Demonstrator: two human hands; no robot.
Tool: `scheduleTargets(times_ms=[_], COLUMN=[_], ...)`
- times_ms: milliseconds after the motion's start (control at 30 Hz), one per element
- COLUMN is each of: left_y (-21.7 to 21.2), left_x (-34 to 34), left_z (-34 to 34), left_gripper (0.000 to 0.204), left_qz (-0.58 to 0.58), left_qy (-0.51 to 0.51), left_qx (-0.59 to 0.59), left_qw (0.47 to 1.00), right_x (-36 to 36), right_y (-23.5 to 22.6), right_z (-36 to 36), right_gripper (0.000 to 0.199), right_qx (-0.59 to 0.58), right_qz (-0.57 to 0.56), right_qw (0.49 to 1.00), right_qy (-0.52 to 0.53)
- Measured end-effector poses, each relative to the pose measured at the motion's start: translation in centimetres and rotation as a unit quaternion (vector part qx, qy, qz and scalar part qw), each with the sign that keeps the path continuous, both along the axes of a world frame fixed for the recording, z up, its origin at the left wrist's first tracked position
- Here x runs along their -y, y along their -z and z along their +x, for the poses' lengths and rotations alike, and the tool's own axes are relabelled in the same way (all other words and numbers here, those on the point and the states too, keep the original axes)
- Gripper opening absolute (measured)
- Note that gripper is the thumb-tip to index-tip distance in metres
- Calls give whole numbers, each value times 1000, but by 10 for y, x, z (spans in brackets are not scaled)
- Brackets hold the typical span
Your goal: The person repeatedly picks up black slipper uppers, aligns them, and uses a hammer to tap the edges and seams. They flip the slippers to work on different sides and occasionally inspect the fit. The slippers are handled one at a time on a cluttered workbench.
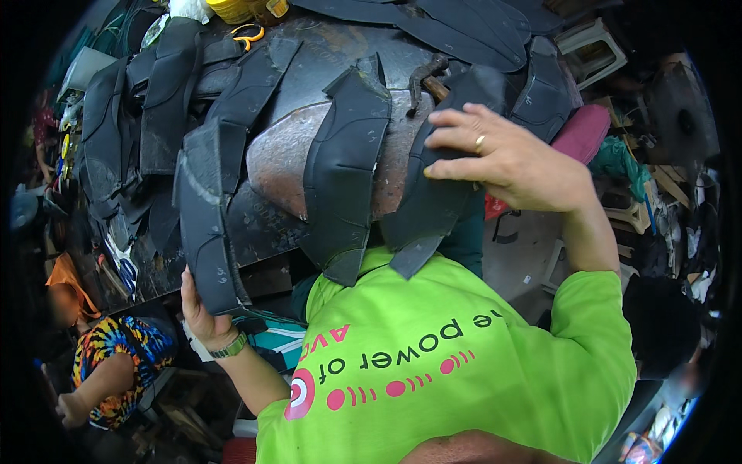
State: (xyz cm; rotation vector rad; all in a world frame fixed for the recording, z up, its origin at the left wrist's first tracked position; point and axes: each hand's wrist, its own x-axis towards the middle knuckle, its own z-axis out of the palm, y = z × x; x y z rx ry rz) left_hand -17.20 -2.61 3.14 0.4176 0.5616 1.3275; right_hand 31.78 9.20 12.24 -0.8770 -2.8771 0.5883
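Note:
Several black leather-like shoe uppers with stitched lines lie across the worktable. My left hand grips the lower end of one black shoe upper at the table's near left edge; part of the fingers is behind it. My right hand reaches over another upper, fingers spread and fingertips on or just above its surface. Between my hands, a third upper lies across a worn brownish slab. A hammer with a curved dark head and wooden handle rests beyond my right fingers.
More black uppers overlap at the left, and large black pieces at the far side. Orange-handled scissors and a yellow tub sit at the back. A white plastic stool stands right. Another person is at lower left.

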Motion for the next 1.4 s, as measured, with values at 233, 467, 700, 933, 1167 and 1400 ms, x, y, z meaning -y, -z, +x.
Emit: scheduleTargets(times_ms=[233,467,700,933,1167,1400], left_y=[-5,8,23,30,35,34], left_x=[-35,-54,-67,-73,-77,-79], left_z=[66,84,86,89,93,94], left_gripper=[42,44,45,40,42,41], left_qz=[-64,-98,-118,-96,-89,-95], left_qy=[18,64,85,124,135,124], left_qx=[-5,17,22,26,26,27], left_qw=[998,993,989,987,986,987], right_x=[18,57,82,81,72,66], right_y=[35,54,84,86,93,93], right_z=[-2,8,16,7,0,-5], right_gripper=[54,44,40,38,22,20], right_qx=[-63,-267,-487,-522,-572,-569], right_qz=[59,-39,-435,-561,-576,-552], right_qw=[993,915,605,485,432,452], right_qy=[78,300,456,422,393,410])
